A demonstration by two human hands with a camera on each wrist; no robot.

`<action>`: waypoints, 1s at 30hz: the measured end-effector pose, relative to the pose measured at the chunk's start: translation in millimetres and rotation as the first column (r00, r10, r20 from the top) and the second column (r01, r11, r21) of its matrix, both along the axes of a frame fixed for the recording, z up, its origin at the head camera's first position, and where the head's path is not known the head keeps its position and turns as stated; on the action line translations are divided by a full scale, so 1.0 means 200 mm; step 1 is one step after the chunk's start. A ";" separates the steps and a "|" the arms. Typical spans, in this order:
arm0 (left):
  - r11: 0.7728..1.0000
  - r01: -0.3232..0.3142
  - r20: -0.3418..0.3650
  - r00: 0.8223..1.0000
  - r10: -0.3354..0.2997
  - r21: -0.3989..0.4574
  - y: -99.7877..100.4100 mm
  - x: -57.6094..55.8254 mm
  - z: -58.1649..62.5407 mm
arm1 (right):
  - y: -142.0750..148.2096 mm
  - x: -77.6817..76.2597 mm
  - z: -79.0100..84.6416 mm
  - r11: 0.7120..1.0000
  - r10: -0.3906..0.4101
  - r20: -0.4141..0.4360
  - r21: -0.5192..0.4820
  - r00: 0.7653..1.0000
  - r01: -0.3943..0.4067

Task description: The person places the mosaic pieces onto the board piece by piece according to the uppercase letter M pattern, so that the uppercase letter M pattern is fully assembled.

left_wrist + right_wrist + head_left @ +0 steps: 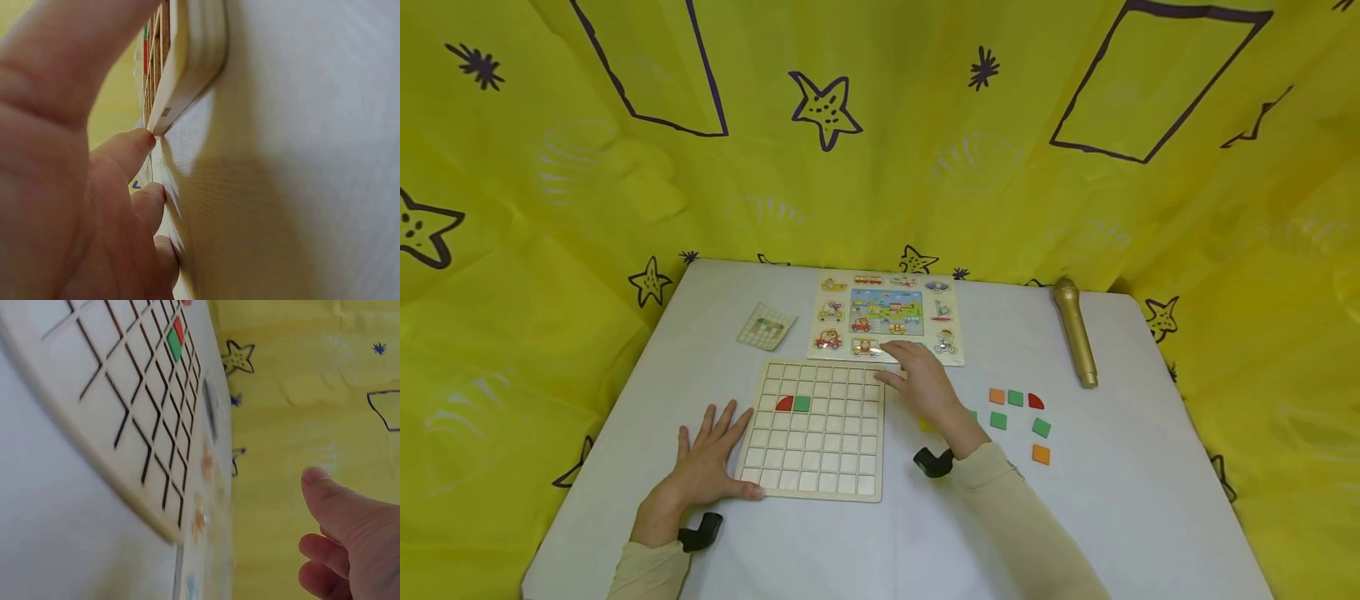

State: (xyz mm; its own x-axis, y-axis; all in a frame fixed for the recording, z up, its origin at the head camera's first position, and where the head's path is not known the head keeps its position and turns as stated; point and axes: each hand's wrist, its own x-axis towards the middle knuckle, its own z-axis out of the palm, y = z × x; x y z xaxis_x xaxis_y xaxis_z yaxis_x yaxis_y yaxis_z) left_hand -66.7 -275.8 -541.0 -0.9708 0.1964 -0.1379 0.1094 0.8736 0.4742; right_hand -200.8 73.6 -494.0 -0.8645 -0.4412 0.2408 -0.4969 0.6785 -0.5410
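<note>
With fingers spread, bracing the left hand (706,468) against the left edge of the grid board (820,460); holding the right hand (927,385), thumb apart, seemingly empty, near its far-right corner. Could jolt the red tile (785,405) and green tile (802,405) by bumping the board.

The grid board (827,439) looked like smooth, matt pale wood, the tiles (997,420) smooth, the picture board (886,312) glossy, the card (766,327) papery, the microphone (1077,335) a satiny metallic gold, the tabletop (805,550) matt, and the curtain (880,196) creased, faintly shiny cloth.
</note>
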 end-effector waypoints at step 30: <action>1.000 0.000 0.008 1.000 0.000 -0.001 0.01 0.00 0.00 | 0.90 0.08 -0.13 0.972 -0.227 0.228 0.108 0.947 0.207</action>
State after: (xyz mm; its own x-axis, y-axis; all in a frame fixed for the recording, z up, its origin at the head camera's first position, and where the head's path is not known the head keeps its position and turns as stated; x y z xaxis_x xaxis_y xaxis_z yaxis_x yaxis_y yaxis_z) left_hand -66.3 -274.2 -541.0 -0.9698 0.1960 -0.1454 0.1055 0.8739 0.4745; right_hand -184.7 254.6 -520.7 -0.9692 -0.2462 -0.0112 -0.1972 0.8022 -0.5636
